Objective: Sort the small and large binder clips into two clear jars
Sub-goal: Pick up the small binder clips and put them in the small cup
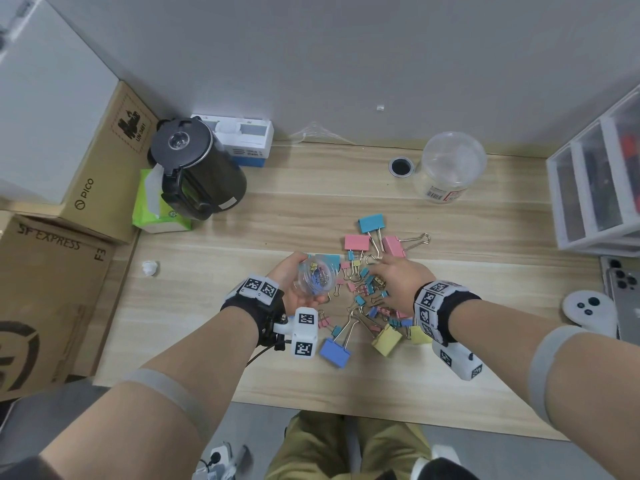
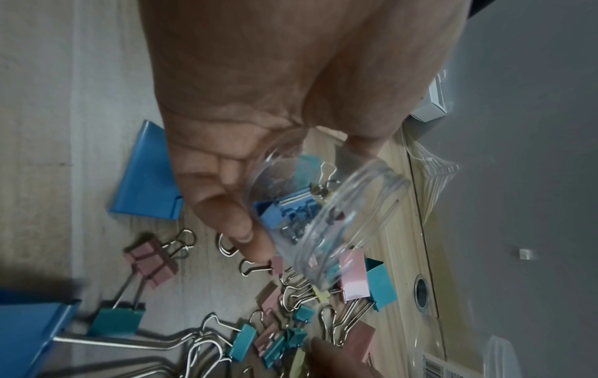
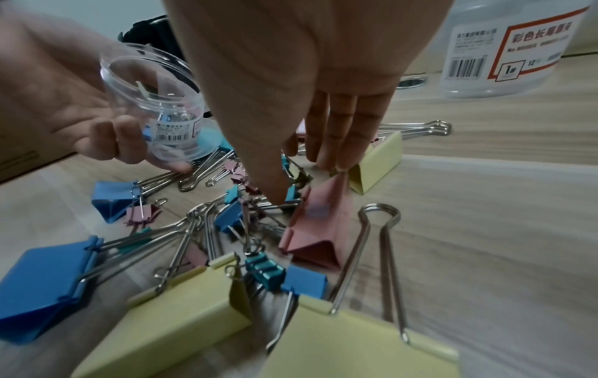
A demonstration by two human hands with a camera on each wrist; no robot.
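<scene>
My left hand point(image 1: 294, 285) grips a small clear jar point(image 1: 317, 278) tilted just above the table, its mouth turned toward the pile; several small clips lie inside it point(image 2: 291, 212). A pile of small and large coloured binder clips point(image 1: 367, 296) is spread on the wooden table point(image 1: 242, 358). Over the pile my right hand point(image 1: 398, 282) reaches down with straight fingers point(image 3: 330, 143). Its thumb tip point(image 3: 278, 197) touches a small teal clip point(image 3: 292, 195). A large clear jar point(image 1: 450, 168) with a label stands empty at the back right.
A black kettle point(image 1: 197, 174), a green tissue pack point(image 1: 156, 206) and cardboard boxes point(image 1: 97, 168) line the left side. White drawers point(image 1: 595, 188), a white controller point(image 1: 588, 310) and a phone point(image 1: 623, 289) sit on the right. A cable hole point(image 1: 401, 167) lies beside the large jar.
</scene>
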